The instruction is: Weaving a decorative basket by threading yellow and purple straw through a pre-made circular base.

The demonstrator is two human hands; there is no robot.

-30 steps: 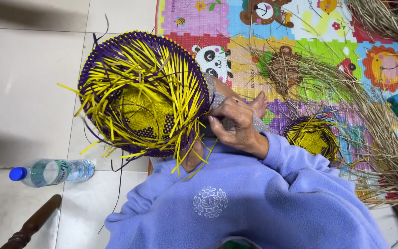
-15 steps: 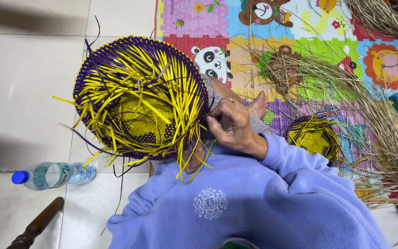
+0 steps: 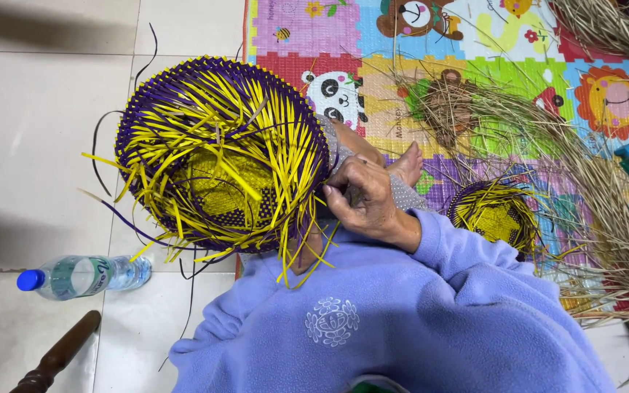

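Note:
A round half-woven basket (image 3: 183, 109) of purple and yellow strips lies tilted on my lap, its opening facing up, with many loose yellow strip ends (image 3: 256, 189) sticking out. My right hand (image 3: 364, 198) is at the basket's right rim, fingers pinched on strips there. Its lavender sleeve (image 3: 467, 255) comes in from the right. Under the basket's lower rim a bit of skin shows, likely my left hand (image 3: 301, 251). Most of it is hidden, so its grip cannot be seen.
A smaller yellow and purple woven piece (image 3: 495, 218) lies on the colourful play mat (image 3: 329, 29) beside heaps of dry straw (image 3: 606, 196). A plastic bottle with a blue cap (image 3: 81, 276) lies on the tiled floor. A dark wooden post (image 3: 56, 360) is at bottom left. My bare foot (image 3: 408, 164) rests on the mat.
The basket has turned and shifted a little on my lap. My right hand stays at the rim, its fingers working slightly lower among the strips.

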